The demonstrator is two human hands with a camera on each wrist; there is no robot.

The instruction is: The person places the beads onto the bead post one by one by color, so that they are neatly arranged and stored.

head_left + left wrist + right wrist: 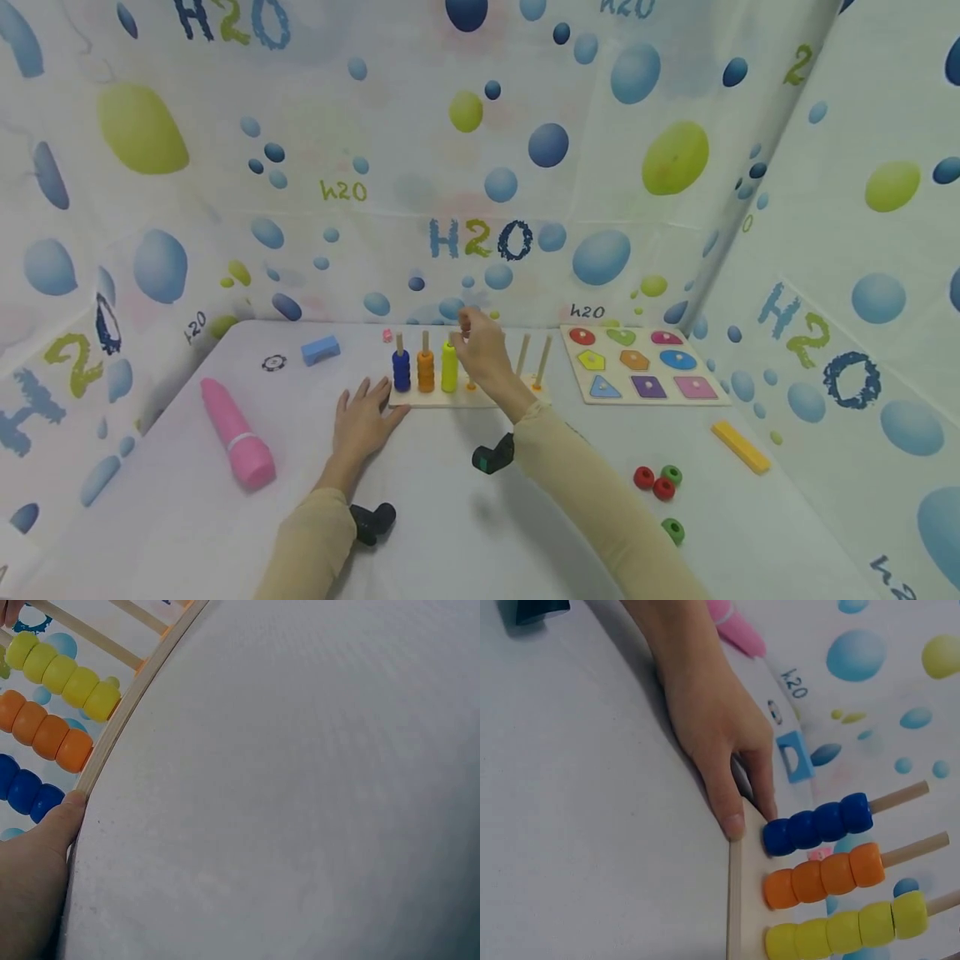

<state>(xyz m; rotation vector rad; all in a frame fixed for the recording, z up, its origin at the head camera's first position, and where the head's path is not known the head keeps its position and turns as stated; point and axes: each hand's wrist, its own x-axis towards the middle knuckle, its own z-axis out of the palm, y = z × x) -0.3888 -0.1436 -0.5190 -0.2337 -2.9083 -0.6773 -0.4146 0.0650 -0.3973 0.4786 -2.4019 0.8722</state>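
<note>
Wooden peg board (442, 400) is sitting near the middle of the white tabletop (450, 517), carrying a blue bead stack (401, 371), an orange bead stack (425, 372) and a yellow bead stack (449, 367) on its leftmost pegs, with bare pegs (522, 354) standing to the right. The left hand (363, 421) is lying flat on the tabletop with fingers spread and relaxed, its fingertips touching the board's left corner beside the blue beads. The right hand (480, 350) is hovering over the board just right of the yellow stack, fingers bunched near a peg top; whether that grip is pinching anything cannot be told. Loose red and green beads (658, 482) are lying well apart to the right, near a yellow bar (741, 447) and a shape puzzle (641, 363). A pink cylinder (236, 433) is lying on the left.
</note>
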